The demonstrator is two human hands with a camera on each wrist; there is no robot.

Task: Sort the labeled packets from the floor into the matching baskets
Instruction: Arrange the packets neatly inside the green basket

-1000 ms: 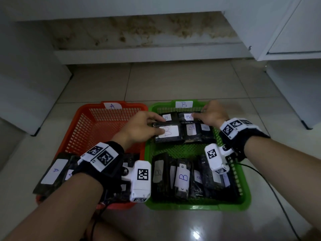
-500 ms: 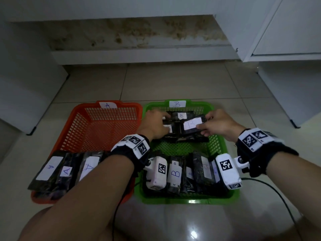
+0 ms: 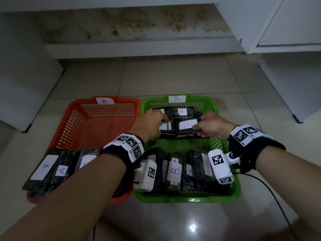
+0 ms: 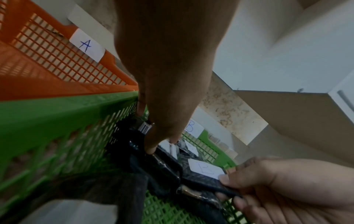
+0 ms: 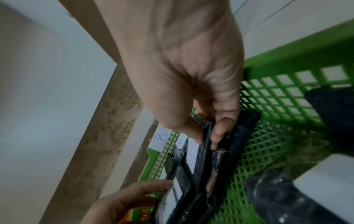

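An orange basket labelled A and a green basket labelled B stand side by side on the tiled floor. My right hand pinches the right edge of a black packet with a white B label, thumb on top, fingers beneath, over the green basket's far end. My left hand grips the neighbouring black packet at its left edge. More B packets fill the green basket's near end. Packets labelled A lie at the orange basket's near end.
White cabinets stand at the left and right, with a stained wall base behind the baskets. A black cable runs over the floor right of the green basket. Bare tiles lie beyond both baskets.
My right hand took hold of the B packet's edge, tilted it up, and now holds it flatter over the far pile. My left hand drew back a little along the neighbouring packet.
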